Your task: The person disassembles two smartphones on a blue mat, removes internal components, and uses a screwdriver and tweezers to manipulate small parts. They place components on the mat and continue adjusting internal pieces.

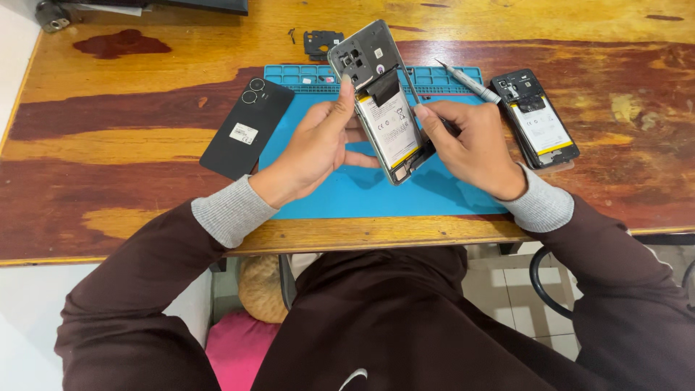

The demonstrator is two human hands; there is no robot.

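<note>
Dark sleeves nearest us; beyond them our left hand (313,148) and right hand (470,145) both grip an opened phone (382,101), the right also holding a screwdriver (469,82). We hold it tilted above a blue mat (347,192) on the wooden bench (108,137), long axis pointing away, slightly left. Back cover (246,129) lies left, second opened phone (536,119) right.

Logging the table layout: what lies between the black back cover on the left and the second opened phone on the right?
In the head view, the blue mat, with both hands holding an opened phone over it.
</note>
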